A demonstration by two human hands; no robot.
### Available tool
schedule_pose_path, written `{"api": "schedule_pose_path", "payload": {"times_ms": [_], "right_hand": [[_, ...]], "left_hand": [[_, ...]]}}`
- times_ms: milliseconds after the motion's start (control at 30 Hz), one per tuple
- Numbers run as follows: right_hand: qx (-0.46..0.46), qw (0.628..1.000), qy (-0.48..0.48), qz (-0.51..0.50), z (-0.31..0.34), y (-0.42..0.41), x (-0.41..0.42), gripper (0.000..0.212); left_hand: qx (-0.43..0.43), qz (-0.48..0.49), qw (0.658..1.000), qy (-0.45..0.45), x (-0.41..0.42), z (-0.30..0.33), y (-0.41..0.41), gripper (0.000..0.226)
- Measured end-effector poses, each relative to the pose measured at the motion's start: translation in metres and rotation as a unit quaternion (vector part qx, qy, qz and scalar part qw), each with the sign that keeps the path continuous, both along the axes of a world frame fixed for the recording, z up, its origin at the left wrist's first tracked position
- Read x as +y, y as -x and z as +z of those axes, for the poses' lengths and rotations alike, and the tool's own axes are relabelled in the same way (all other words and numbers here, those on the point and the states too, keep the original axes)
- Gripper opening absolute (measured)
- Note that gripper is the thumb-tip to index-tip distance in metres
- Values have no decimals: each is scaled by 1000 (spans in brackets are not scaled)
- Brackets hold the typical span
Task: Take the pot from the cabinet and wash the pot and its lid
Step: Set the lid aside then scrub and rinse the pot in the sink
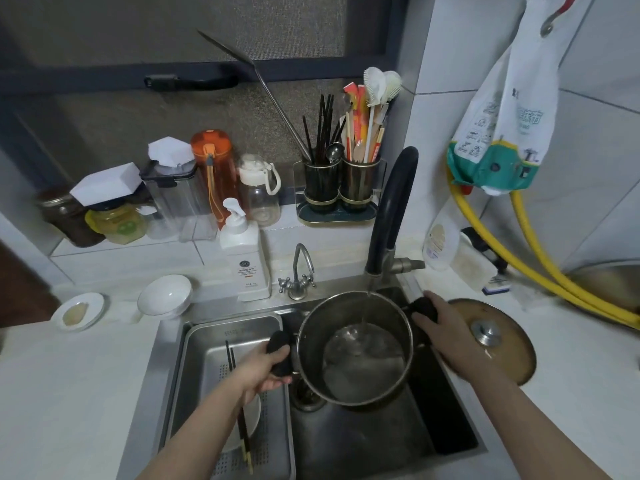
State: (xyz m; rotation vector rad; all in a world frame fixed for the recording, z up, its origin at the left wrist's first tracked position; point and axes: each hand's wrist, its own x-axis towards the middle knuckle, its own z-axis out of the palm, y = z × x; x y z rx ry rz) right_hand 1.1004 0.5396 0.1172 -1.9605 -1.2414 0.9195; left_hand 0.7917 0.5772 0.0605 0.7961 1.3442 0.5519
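Pot (355,348) hangs over our sink (381,431) between both hands: left hand (266,370) and right hand (438,327) each grip a black side handle.

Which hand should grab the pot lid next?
Probably the right hand. The lid lies on the counter just beside it, while the left hand grips the far handle of the pot, across the sink.

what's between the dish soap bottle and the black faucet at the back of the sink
In the head view, a small chrome tap with two cross handles stands between the white soap bottle and the black faucet.
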Motion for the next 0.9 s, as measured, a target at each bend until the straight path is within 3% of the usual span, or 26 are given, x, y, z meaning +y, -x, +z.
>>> {"api": "schedule_pose_path", "payload": {"times_ms": [133, 267, 367, 533, 733, 800, 900], "right_hand": [[-61, 997, -36, 7, 10, 0, -6, 60], [-24, 999, -21, -42, -11, -8, -20, 41], [10, 997, -6, -76, -41, -5, -27, 40], [112, 988, 43, -99, -74, 11, -32, 39], [171, 974, 128, -79, -79, 18, -30, 25], [189, 974, 117, -52, -70, 21, -26, 25], [196, 979, 51, -24, -51, 25, -12, 25]], "left_hand": [[-41, 63, 997, -12, -8, -12, -7, 28], [11, 82, 991, -107, -5, 2, -15, 21], [56, 65, 977, -196, 4, 20, -15, 19], [215, -58, 924, -311, 21, 44, -12, 21], [272, -87, 887, -363, 21, 63, -35, 19], [282, -114, 874, -380, 11, 65, -50, 23], [345, -186, 816, -424, -4, 58, -76, 33]]}}
